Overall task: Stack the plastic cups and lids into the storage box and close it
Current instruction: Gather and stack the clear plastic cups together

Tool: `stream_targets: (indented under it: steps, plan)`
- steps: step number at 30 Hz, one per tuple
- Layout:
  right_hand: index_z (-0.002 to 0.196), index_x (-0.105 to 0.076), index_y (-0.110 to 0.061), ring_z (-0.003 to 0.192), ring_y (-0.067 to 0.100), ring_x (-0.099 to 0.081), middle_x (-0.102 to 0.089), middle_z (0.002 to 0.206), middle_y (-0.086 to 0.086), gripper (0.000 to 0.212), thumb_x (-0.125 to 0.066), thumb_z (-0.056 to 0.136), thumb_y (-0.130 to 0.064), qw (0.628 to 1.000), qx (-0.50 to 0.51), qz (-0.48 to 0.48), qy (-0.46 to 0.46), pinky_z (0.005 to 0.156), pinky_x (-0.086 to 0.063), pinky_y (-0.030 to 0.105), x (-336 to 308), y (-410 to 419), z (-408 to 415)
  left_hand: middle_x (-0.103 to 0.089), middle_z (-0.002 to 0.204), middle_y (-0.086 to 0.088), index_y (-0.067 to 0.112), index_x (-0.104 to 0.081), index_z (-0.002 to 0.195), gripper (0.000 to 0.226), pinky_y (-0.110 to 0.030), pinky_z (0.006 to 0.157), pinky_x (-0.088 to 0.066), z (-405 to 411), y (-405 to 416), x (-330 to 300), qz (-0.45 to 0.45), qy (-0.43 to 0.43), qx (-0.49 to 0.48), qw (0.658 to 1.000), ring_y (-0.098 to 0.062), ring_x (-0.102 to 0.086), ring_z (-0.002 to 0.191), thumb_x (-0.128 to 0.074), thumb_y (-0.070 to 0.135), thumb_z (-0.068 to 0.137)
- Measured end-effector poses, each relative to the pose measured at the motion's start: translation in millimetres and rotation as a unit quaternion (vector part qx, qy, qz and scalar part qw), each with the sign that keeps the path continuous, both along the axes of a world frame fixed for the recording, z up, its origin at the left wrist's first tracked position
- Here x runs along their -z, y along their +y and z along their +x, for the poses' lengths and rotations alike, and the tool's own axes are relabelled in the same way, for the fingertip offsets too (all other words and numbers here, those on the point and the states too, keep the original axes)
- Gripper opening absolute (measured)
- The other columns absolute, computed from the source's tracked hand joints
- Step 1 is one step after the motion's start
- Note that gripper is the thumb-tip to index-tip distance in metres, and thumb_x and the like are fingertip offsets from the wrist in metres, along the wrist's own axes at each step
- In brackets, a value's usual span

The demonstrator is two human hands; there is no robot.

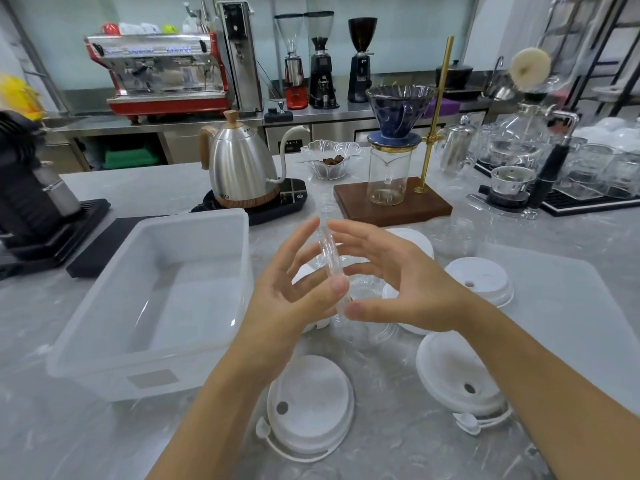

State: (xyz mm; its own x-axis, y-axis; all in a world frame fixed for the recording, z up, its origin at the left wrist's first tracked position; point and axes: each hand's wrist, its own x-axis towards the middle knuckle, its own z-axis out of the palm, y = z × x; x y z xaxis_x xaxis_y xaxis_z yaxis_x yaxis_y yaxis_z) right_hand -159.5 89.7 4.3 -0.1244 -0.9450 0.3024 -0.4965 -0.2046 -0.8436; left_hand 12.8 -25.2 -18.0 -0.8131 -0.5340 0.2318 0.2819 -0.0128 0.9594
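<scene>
My left hand (287, 289) and my right hand (398, 285) press from both sides on a clear plastic lid (330, 261), held on edge above the counter. The open translucent storage box (207, 223) sits to the left, with nothing inside. White lids lie below my hands: one at the front centre (311, 407), one at the front right (457, 375), one further right (481, 282). A clear cup (367, 296) lies under my hands, and another clear cup (452, 237) stands behind. The flat box cover (571, 306) lies at the right.
A steel kettle (242, 168) on a black base stands behind the box. A pour-over stand (394, 202) on a wooden board is behind my hands. Glassware (595, 171) crowds the right. A black machine (27, 188) occupies the far left.
</scene>
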Motion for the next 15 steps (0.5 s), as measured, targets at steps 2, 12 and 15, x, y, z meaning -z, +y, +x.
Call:
stream_targets:
  steps: [2,12,15]
  plan:
    - [0.152,-0.039,-0.029,0.139,0.011,-0.049,-0.053,0.149,-0.009,0.089,-0.086,0.077,-0.019,1.0,-0.002,0.003,0.008,0.111,-0.047,0.04,0.4,-0.2,0.4,-0.061,0.143,0.015,0.05,-0.052,0.146,0.087,-0.046,0.088,-0.063,0.7,-0.2,-0.2,0.005,-0.005,0.001,1.0,-0.02,-0.067,0.128,-0.093,0.047,0.07]
    - [0.151,-0.041,-0.027,0.132,0.014,-0.057,-0.055,0.146,-0.008,0.089,-0.088,0.074,-0.025,1.0,0.006,0.0,0.003,0.108,-0.05,0.043,2.4,-1.3,1.3,-0.056,0.15,0.004,0.051,-0.05,0.147,0.093,-0.058,0.097,-0.058,2.1,0.1,-0.7,-0.017,-0.016,-0.006,1.0,-0.026,-0.064,0.131,-0.093,0.056,0.065]
    - [0.15,-0.043,-0.027,0.131,0.015,-0.058,-0.056,0.144,-0.008,0.09,-0.089,0.073,-0.023,1.0,0.006,-0.011,0.008,0.107,-0.05,0.042,2.9,-1.3,1.0,-0.058,0.149,0.0,0.046,-0.05,0.149,0.093,-0.058,0.093,-0.06,2.0,0.9,-1.8,-0.012,-0.012,-0.001,1.0,-0.028,-0.066,0.129,-0.092,0.055,0.067]
